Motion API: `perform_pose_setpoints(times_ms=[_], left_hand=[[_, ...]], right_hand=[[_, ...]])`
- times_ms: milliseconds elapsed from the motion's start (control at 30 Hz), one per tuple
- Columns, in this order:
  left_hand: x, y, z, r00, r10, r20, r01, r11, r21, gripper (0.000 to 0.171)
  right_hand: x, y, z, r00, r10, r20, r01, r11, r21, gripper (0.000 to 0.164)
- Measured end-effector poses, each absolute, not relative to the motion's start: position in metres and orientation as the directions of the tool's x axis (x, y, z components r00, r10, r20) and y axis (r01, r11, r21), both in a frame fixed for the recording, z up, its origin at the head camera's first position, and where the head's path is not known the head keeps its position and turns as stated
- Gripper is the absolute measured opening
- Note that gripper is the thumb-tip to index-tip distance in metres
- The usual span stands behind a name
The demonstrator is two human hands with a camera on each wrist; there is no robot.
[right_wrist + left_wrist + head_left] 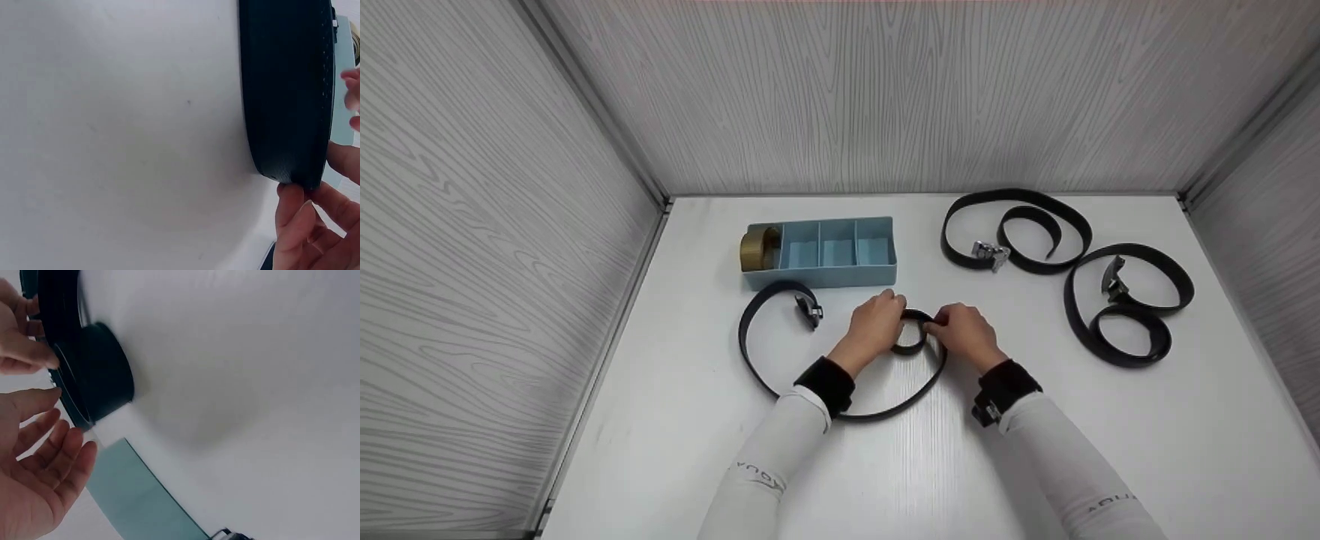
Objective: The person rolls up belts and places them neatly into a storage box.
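A black belt (885,415) lies in a wide loop on the white table, its metal buckle (810,310) at the left end. The other end curls into a small coil (104,374) between the two hands. My right hand (966,334) pinches the belt at the coil's right side, thumb and fingertips on the strap (289,101). At the coil's left side is my left hand (874,326). In the left wrist view its thumb tip is right at the belt's edge, and the other fingers are loosely bent beside the coil, not round it.
Behind the hands stands a blue tray (832,279) with several compartments; a rolled brown belt (753,252) sits in the leftmost one. Two more black belts with buckles lie at the right, one farther back (1012,195) and one nearer (1080,330). Grey wood-grain walls enclose the table.
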State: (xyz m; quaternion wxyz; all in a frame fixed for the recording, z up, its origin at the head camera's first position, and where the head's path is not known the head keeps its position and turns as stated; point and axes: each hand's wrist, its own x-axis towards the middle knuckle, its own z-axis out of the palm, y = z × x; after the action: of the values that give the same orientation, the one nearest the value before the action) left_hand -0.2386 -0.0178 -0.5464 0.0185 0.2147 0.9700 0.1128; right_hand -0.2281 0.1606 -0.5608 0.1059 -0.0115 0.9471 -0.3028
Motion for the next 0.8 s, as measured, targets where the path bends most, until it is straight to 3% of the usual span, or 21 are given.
perform_pose_setpoints(times_ms=[133,300,533,667,800], left_hand=[[-0.244,-0.023,-0.549,-0.891,0.450,-0.057,0.424,0.871,0.247,0.029],[-0.250,-0.021,-0.551,-0.838,0.536,-0.097,0.504,0.831,0.235,0.025],[-0.258,-0.011,-0.557,-0.811,0.582,-0.065,0.577,0.813,0.074,0.017],[-0.261,-0.005,-0.561,-0.764,0.644,-0.028,0.644,0.763,-0.056,0.023],[-0.264,-0.003,-0.564,-0.726,0.688,-0.002,0.684,0.722,-0.106,0.016]], right_hand=[[-0.228,0.161,-0.563,-0.978,-0.094,-0.184,0.032,0.812,-0.583,0.022],[-0.228,0.158,-0.563,-0.983,-0.115,-0.146,-0.004,0.799,-0.601,0.019],[-0.227,0.156,-0.567,-0.989,-0.108,-0.104,-0.018,0.776,-0.631,0.016],[-0.225,0.156,-0.571,-0.991,-0.089,-0.097,-0.006,0.766,-0.642,0.018],[-0.224,0.156,-0.572,-0.993,-0.086,-0.082,-0.012,0.762,-0.647,0.019]])
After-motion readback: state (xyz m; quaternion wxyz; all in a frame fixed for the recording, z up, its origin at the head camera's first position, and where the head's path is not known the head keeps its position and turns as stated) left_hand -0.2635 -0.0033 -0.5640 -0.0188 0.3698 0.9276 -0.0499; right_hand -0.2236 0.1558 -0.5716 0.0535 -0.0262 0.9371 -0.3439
